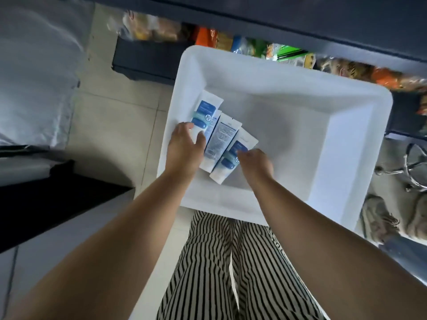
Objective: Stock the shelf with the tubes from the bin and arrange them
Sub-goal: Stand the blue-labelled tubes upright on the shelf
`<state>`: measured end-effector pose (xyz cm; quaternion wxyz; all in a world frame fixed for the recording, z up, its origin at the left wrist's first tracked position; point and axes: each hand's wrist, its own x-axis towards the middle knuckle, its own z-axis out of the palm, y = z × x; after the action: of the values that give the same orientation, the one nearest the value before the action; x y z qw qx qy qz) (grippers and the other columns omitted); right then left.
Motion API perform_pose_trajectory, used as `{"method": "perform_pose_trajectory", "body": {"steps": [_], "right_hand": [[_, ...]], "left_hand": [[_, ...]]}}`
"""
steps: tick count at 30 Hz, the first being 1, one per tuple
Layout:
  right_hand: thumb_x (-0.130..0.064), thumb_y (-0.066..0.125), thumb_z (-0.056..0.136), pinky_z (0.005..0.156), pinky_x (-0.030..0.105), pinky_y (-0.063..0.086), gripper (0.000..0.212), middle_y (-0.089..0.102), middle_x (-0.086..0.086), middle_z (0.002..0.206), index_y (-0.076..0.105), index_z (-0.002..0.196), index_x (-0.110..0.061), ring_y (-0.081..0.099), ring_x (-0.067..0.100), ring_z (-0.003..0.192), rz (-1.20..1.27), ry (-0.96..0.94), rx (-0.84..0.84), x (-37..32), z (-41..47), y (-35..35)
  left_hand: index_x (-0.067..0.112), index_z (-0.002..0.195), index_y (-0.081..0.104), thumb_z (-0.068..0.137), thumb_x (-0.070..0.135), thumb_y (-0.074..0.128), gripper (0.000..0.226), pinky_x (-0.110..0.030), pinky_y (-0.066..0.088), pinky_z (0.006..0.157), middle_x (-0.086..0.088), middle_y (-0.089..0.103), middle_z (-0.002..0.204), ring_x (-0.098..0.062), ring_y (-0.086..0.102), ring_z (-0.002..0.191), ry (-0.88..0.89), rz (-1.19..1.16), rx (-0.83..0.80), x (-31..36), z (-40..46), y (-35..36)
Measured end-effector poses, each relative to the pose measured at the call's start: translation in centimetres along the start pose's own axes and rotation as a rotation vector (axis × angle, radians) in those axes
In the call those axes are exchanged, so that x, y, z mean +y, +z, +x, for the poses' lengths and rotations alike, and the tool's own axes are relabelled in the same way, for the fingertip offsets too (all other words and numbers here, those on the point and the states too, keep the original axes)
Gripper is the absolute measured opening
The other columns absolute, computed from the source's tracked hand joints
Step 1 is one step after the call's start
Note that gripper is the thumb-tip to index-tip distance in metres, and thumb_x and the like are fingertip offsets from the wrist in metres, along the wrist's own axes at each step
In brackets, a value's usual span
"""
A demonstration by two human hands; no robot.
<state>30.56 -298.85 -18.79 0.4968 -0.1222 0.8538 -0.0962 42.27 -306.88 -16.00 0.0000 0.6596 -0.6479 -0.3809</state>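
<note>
Our striped trousers point(221, 273) filled the foreground below both forearms. We reached into the white bin point(342, 158), which held a few tubes point(223, 137) bunched in its near left corner, white with blue labels, one showing its printed back. Our left hand point(184, 146) had its grip curled over the leftmost tube; our right hand point(255, 163) touched the rightmost, grip loosely bent. Beyond the bin, a dark shelf point(150, 58) carried colourful packets point(254, 47).
</note>
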Motion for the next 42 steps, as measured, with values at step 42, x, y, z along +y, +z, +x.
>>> {"method": "perform_pose_trajectory", "body": {"steps": [42], "right_hand": [[-0.012, 0.058, 0.089, 0.074, 0.027, 0.050, 0.012, 0.067, -0.003, 0.081, 0.067, 0.086, -0.020, 0.060, 0.011, 0.072, 1.034, -0.571, -0.045, -6.3, -17.2, -24.3]], "left_hand": [[0.017, 0.087, 0.061, 0.094, 0.024, 0.048, 0.016, -0.031, 0.051, 0.074, 0.000, 0.068, 0.079, -0.013, 0.064, 0.073, 0.203, -1.036, -0.363, 21.6, -9.5, -12.8]]}}
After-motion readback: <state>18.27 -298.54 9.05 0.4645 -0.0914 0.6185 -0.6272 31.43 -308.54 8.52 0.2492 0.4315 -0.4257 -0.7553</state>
